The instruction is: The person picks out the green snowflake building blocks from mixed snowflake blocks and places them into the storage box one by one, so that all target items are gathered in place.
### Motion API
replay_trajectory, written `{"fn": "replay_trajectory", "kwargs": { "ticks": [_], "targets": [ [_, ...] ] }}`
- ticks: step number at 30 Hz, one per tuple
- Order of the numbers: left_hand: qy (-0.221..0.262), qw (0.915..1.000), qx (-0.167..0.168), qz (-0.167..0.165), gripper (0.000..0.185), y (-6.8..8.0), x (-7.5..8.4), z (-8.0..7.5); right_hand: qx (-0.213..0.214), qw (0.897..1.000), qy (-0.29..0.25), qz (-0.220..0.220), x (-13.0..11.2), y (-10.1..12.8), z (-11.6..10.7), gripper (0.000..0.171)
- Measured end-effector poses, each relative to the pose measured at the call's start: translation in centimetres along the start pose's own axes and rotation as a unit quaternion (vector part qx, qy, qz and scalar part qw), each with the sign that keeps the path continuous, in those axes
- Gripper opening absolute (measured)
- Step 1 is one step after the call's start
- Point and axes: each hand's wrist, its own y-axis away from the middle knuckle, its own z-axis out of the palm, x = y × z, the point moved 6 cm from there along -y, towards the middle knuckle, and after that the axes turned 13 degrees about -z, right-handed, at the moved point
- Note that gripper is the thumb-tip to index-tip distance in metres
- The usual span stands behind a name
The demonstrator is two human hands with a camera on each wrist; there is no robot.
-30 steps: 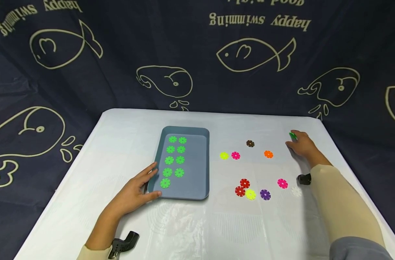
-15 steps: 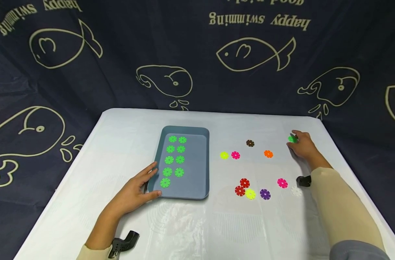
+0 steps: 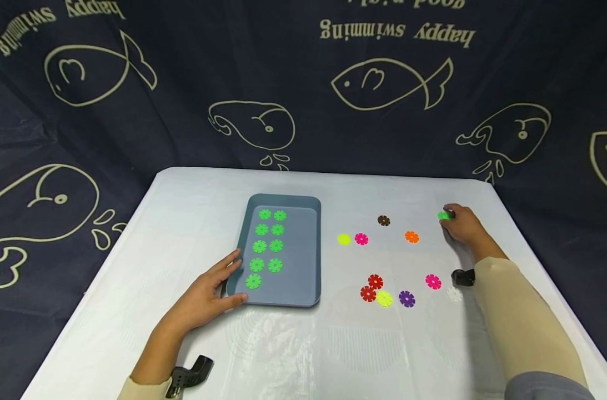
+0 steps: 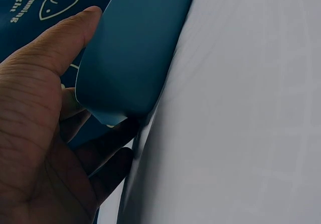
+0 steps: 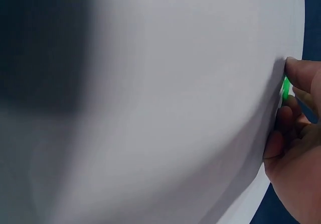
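Note:
At the far right of the table, my right hand (image 3: 465,224) pinches a green snowflake disc (image 3: 443,215) between thumb and fingertips. The right wrist view shows only a thin green edge of that disc (image 5: 286,89) beside the curled fingers. My left hand (image 3: 203,298) rests on the near left corner of the grey-blue tray (image 3: 303,278), its fingers spread along the left rim and its thumb on the front rim. From the left wrist, the thumb lies against the tray wall (image 4: 135,43). Several green discs (image 3: 276,245) lie flat in two columns inside the tray, on its left side.
Loose discs lie right of the tray: brown (image 3: 384,220), orange (image 3: 411,237), purple (image 3: 406,299), white (image 3: 454,294), two red (image 3: 368,294), two yellow (image 3: 344,239) and two pink (image 3: 433,281). A dark fish-print cloth (image 3: 303,66) hangs behind the white table (image 3: 353,350).
The green disc at the right hand was seen nearly edge-on, then flatter; now the fingers have closed in on it, slightly further left. The left hand and tray stay put.

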Motion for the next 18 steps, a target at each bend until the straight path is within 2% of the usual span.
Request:
{"fn": "replay_trajectory", "kwargs": {
  "ticks": [11,18],
  "targets": [
    [0.003,1.0000,-0.002,-0.002,0.089,0.1,-0.1,-0.1,0.015,1.000,0.013,-0.007,0.1,0.3,0.1,0.044],
    [0.006,1.0000,-0.002,-0.003,0.088,0.0,-0.1,0.0,0.028,0.998,0.006,-0.049,-1.1,0.7,-0.2,0.043]
  ]
}}
